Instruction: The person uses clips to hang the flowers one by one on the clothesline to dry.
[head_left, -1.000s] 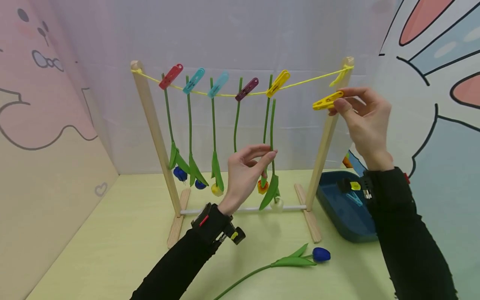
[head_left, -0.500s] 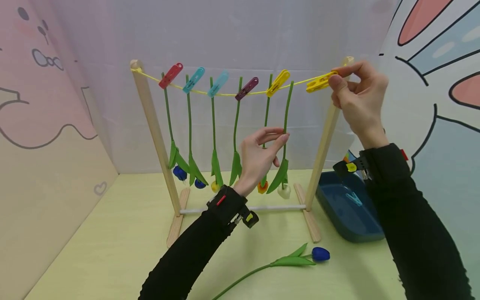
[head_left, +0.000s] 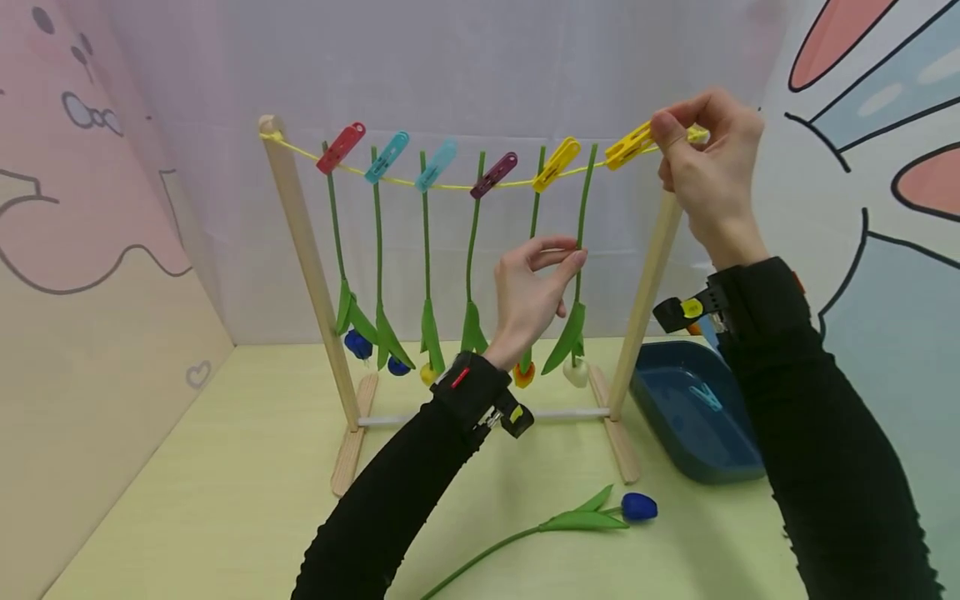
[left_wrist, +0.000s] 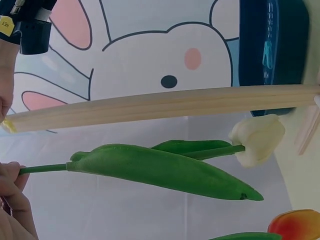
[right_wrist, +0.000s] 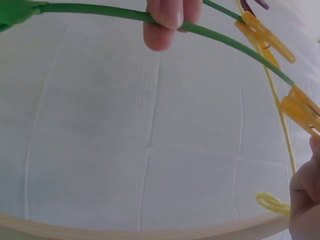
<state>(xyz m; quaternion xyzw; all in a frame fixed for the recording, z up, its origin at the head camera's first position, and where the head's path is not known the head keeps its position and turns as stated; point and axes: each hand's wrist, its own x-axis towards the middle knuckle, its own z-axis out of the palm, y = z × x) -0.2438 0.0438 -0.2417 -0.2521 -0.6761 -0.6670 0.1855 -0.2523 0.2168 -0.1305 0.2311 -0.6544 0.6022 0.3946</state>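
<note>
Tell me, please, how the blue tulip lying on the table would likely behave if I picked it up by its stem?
The blue tulip probably weighs little: the same kind hang from a thin string by single pegs. Its long stem curves on the table, so it would likely flex and droop at the flower end. It may roll slightly if nudged, though the leaves should stop it.
</note>
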